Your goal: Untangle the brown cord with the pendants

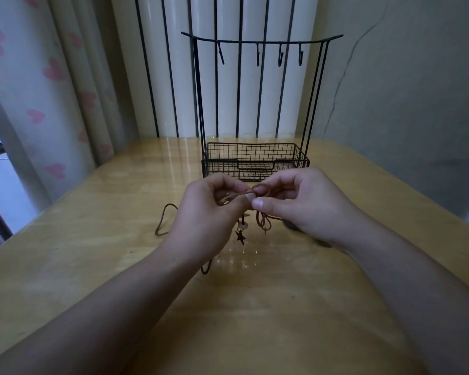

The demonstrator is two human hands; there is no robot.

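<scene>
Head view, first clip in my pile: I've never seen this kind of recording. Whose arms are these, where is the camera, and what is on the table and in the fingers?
There is no machine here. A person wears one wide-angle camera on the head, looking forward and down, so the two bare arms are their own. The left hand and right hand meet over a glossy light wooden table, both pinching a thin brown cord. A pale ring bead and a small dark star pendant dangle from it, and loose loops trail onto the table. Behind stands a black wire rack with hooks and a mesh basket. A dark object under the right wrist is too hidden to name.
</scene>
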